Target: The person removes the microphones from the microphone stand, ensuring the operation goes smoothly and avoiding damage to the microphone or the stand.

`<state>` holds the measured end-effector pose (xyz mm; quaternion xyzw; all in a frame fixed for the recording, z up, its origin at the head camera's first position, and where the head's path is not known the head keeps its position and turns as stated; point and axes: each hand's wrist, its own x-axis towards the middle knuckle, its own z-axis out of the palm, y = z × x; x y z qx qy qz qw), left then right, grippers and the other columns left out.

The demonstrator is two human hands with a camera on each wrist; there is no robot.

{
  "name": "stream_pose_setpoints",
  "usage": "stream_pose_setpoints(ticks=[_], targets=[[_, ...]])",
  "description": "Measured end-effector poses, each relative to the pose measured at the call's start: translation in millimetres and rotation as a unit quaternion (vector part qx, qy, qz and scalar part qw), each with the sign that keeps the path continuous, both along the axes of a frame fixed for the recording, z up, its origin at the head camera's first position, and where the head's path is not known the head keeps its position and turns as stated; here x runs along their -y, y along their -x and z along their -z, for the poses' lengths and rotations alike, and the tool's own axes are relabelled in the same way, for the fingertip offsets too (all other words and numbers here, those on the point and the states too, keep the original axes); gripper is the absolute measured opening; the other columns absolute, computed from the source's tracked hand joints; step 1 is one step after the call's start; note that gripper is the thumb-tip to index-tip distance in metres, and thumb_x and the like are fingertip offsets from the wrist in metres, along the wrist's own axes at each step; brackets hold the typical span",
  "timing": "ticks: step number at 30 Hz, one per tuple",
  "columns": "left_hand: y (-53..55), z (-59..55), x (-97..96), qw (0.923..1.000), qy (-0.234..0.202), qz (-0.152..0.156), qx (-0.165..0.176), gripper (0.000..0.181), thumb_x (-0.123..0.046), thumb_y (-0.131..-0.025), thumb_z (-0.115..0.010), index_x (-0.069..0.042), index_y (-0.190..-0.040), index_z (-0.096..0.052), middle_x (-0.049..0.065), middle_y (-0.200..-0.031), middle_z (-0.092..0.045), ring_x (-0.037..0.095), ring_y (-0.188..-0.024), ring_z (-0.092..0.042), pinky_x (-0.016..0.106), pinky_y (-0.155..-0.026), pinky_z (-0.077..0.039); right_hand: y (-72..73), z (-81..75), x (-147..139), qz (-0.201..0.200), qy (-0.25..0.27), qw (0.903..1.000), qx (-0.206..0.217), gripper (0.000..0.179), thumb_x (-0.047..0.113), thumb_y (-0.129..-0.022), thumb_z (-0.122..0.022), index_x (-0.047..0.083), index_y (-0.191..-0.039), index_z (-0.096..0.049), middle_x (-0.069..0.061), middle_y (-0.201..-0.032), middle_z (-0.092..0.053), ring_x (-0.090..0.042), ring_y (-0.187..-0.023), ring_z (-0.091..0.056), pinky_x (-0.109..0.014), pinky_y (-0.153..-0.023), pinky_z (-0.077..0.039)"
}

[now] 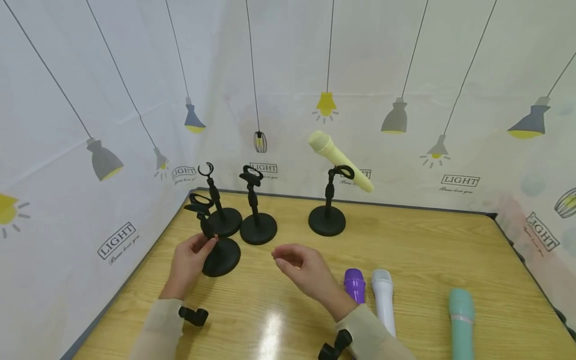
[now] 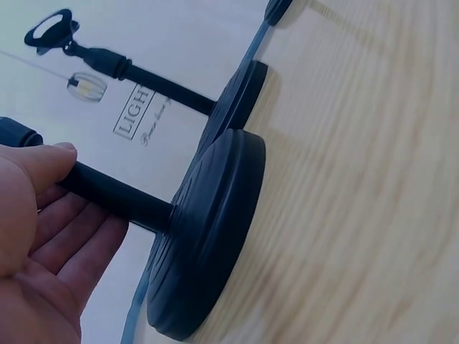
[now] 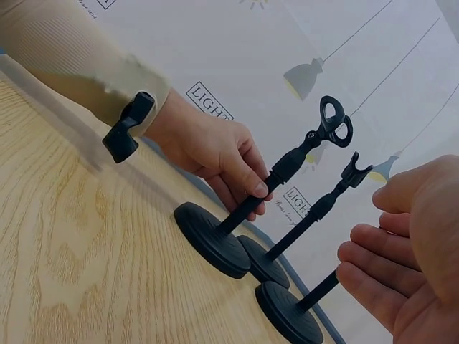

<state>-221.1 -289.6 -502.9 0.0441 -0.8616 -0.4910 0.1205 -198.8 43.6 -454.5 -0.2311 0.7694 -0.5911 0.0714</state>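
Note:
My left hand (image 1: 186, 262) pinches the pole of a black desktop microphone stand (image 1: 222, 257) between thumb and fingers. In the left wrist view the thumb (image 2: 54, 163) lies on one side of that pole and the fingers on the other, above the round base (image 2: 208, 236). My right hand (image 1: 306, 272) hovers over the middle of the table, fingers loosely bent and holding nothing. Behind the gripped stand are two more black stands, one with an upturned clip (image 1: 214, 192) and one (image 1: 253, 200) a little to its right.
At the back, a fourth stand (image 1: 327, 220) carries a tilted yellow microphone (image 1: 344, 162). A purple microphone (image 1: 354, 285), a white microphone (image 1: 383, 300) and a mint green microphone (image 1: 461, 320) lie at the front right. Lamp-printed sheets (image 1: 288, 65) wall the wooden table (image 1: 418, 240).

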Motion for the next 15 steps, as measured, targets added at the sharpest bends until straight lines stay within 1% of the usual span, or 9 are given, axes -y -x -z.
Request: stream_pose_setpoints(ticks=[5, 7, 9, 11, 13, 15], targets=[[0.8, -2.1, 6.0, 0.9998, -0.003, -0.021, 0.001, 0.04, -0.035, -0.109, -0.067, -0.004, -0.134, -0.074, 0.016, -0.13, -0.078, -0.014, -0.1, -0.065, 0.003, -0.089, -0.05, 1.5, 1.7, 6.0, -0.006, 0.004, 1.0, -0.001, 0.025, 0.017, -0.107, -0.07, 0.004, -0.128, -0.074, -0.015, -0.126, -0.078, -0.03, -0.115, -0.076, -0.029, -0.095, -0.063], [1.4, -2.4, 7.5, 0.9996, 0.004, -0.028, 0.001, 0.038, -0.034, -0.109, -0.067, -0.005, -0.133, -0.075, 0.016, -0.13, -0.078, -0.012, -0.101, -0.066, 0.004, -0.088, -0.05, 1.6, 2.7, 7.7, -0.007, 0.004, 1.0, 0.001, 0.024, 0.017, -0.107, -0.07, 0.005, -0.127, -0.074, -0.015, -0.126, -0.078, -0.029, -0.114, -0.076, -0.029, -0.095, -0.063], [1.5, -2.4, 8.9, 0.9993, 0.011, -0.036, 0.003, 0.037, -0.033, -0.109, -0.067, -0.006, -0.132, -0.075, 0.015, -0.129, -0.078, -0.006, -0.104, -0.069, 0.006, -0.089, -0.051, 1.5, 4.0, 9.1, -0.01, 0.002, 0.9999, 0.006, 0.024, 0.017, -0.107, -0.069, 0.005, -0.127, -0.074, -0.014, -0.127, -0.078, -0.028, -0.114, -0.076, -0.028, -0.095, -0.063], [1.3, -2.4, 10.6, 0.9988, 0.016, -0.046, 0.008, 0.037, -0.034, -0.109, -0.066, -0.006, -0.132, -0.075, 0.015, -0.13, -0.078, 0.005, -0.109, -0.073, 0.013, -0.094, -0.056, 1.3, 5.1, 10.2, -0.013, -0.001, 0.9998, 0.011, 0.024, 0.017, -0.107, -0.069, 0.006, -0.127, -0.074, -0.014, -0.127, -0.078, -0.028, -0.114, -0.076, -0.028, -0.095, -0.063], [1.0, -2.5, 12.5, 0.9983, 0.015, -0.054, 0.017, 0.039, -0.035, -0.11, -0.066, -0.007, -0.135, -0.074, 0.016, -0.132, -0.077, 0.017, -0.117, -0.074, 0.026, -0.102, -0.06, 0.9, 6.0, 11.0, -0.017, -0.001, 0.9998, 0.014, 0.024, 0.017, -0.107, -0.069, 0.006, -0.127, -0.074, -0.014, -0.127, -0.078, -0.028, -0.114, -0.076, -0.028, -0.094, -0.063], [0.5, -3.0, 14.7, 0.9978, 0.01, -0.059, 0.029, 0.04, -0.034, -0.11, -0.065, -0.006, -0.138, -0.072, 0.017, -0.135, -0.076, 0.027, -0.125, -0.073, 0.039, -0.109, -0.059, 0.6, 6.6, 11.5, -0.018, -0.003, 0.9997, 0.016, 0.024, 0.018, -0.107, -0.069, 0.006, -0.128, -0.074, -0.013, -0.127, -0.078, -0.028, -0.115, -0.076, -0.028, -0.095, -0.063]])
